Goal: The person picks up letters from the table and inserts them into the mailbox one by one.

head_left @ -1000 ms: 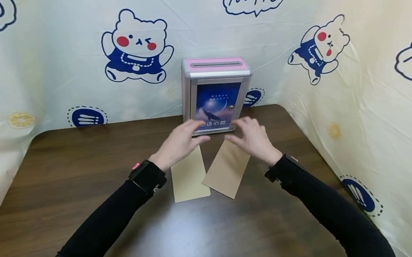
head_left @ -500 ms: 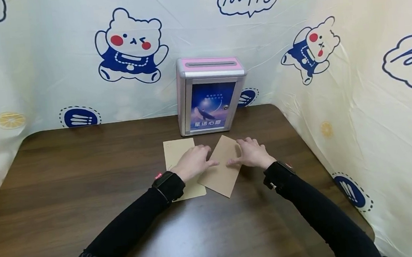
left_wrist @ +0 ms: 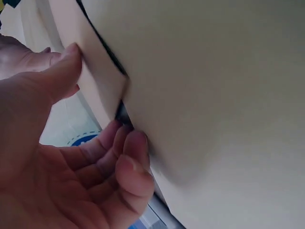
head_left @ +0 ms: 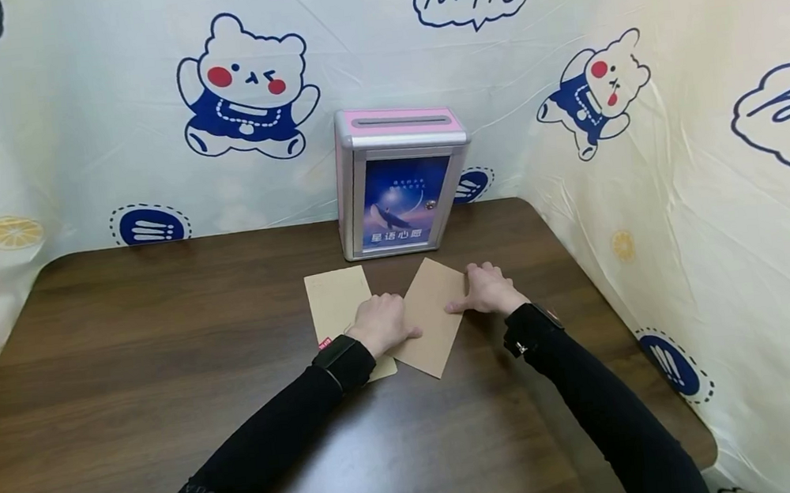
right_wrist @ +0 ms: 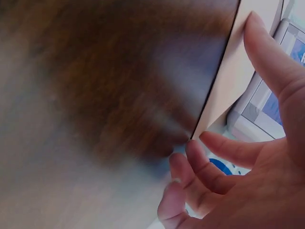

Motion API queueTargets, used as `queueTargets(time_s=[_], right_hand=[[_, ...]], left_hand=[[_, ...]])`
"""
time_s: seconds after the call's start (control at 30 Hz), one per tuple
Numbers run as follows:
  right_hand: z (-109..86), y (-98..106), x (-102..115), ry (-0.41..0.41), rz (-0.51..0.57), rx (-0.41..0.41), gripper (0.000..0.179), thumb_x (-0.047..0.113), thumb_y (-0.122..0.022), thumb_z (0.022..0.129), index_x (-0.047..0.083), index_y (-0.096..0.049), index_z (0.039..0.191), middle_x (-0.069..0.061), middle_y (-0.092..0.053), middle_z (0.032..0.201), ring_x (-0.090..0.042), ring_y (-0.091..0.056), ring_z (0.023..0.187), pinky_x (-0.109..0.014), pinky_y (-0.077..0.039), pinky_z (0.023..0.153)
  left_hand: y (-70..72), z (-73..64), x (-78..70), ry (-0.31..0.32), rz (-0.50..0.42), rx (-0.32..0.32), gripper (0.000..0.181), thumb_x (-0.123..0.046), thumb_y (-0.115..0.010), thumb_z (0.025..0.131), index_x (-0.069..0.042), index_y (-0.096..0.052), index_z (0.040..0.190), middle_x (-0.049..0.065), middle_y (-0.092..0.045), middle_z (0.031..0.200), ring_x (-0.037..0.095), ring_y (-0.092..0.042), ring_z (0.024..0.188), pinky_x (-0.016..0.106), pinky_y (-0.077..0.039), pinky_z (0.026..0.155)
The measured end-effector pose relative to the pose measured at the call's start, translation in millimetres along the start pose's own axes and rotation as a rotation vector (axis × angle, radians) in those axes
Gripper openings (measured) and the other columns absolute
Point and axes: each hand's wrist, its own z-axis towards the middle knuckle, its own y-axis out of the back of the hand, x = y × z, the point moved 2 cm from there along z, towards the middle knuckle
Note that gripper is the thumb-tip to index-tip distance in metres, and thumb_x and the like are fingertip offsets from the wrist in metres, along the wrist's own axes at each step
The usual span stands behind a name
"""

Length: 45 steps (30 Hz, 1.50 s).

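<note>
A flat brown paper piece (head_left: 435, 338), like an envelope, lies slanted on the table. My left hand (head_left: 383, 325) is at its left edge; the left wrist view shows the thumb over the brown paper (left_wrist: 97, 64) and the fingers curled at its edge. Under that hand is a pale yellow paper (head_left: 334, 296), partly covered by hand and wrist. My right hand (head_left: 491, 291) touches the opposite edge. In the right wrist view its thumb lies on the brown paper (right_wrist: 231, 86), with the other fingers spread beside the edge.
Behind the papers stands a silver box (head_left: 404, 190) with a pink slotted top and a small lock on its front door. Patterned cloth (head_left: 374, 26) hangs around the back and right of the wooden table (head_left: 160, 325).
Both hands have come back from in front of the box to the brown paper's edges. The left hand has moved further down its edge, and the yellow paper has turned slightly.
</note>
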Motion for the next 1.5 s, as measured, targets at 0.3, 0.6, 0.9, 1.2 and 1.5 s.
queueTargets(time_s=[0.3, 0.6, 0.9, 1.2, 1.5], right_hand=[[1.0, 2.1, -4.5, -0.020, 0.078, -0.005, 0.094, 0.052, -0.088, 0.070, -0.009, -0.046, 0.127, -0.030, -0.057, 0.118, -0.044, -0.055, 0.109, -0.058, -0.052, 0.097], [-7.3, 15.3, -18.8, 0.056, 0.482, 0.038, 0.056, 0.032, -0.084, 0.082, 0.003, -0.039, 0.097, -0.011, -0.061, 0.085, -0.023, -0.067, 0.065, -0.030, -0.052, 0.062], [-23.1, 38.2, -11.3, 0.146, 0.678, 0.086, 0.032, 0.024, -0.074, 0.093, -0.004, -0.063, 0.104, 0.001, -0.073, 0.076, -0.031, -0.074, 0.069, -0.025, -0.042, 0.052], [-47.5, 70.3, 7.5, 0.221, 0.869, 0.055, 0.035, 0.019, -0.071, 0.095, -0.010, -0.066, 0.115, 0.008, -0.077, 0.075, -0.012, -0.066, 0.064, -0.022, -0.056, 0.055], [-89.6, 100.2, 32.7, 0.364, 0.777, -0.086, 0.037, 0.019, -0.072, 0.094, -0.010, -0.072, 0.117, -0.021, -0.081, 0.098, -0.023, -0.076, 0.077, -0.025, -0.066, 0.069]], left_hand=[[-0.1, 5.8, 7.7, 0.070, -0.072, 0.129, 0.046, -0.049, -0.084, 0.076, -0.007, -0.067, 0.080, 0.005, -0.066, 0.077, 0.019, -0.058, 0.068, 0.035, -0.049, 0.058], [0.1, 0.1, 19.4, 0.031, -0.245, 0.113, 0.040, -0.043, -0.085, 0.075, -0.011, -0.062, 0.067, 0.001, -0.060, 0.063, 0.016, -0.052, 0.058, 0.029, -0.038, 0.051], [2.6, -3.7, 29.9, 0.000, -0.411, 0.088, 0.042, -0.035, -0.088, 0.076, -0.014, -0.056, 0.059, -0.004, -0.055, 0.056, 0.009, -0.047, 0.052, 0.023, -0.034, 0.047], [13.8, -7.2, 31.7, -0.029, -0.524, 0.035, 0.027, -0.032, -0.086, 0.080, -0.007, -0.077, 0.082, 0.003, -0.074, 0.068, 0.007, -0.052, 0.055, 0.022, -0.036, 0.050], [27.7, -12.5, 29.8, -0.161, -0.542, -0.157, 0.025, -0.031, -0.082, 0.084, -0.007, -0.086, 0.092, 0.008, -0.084, 0.084, 0.006, -0.052, 0.064, 0.025, -0.043, 0.057]])
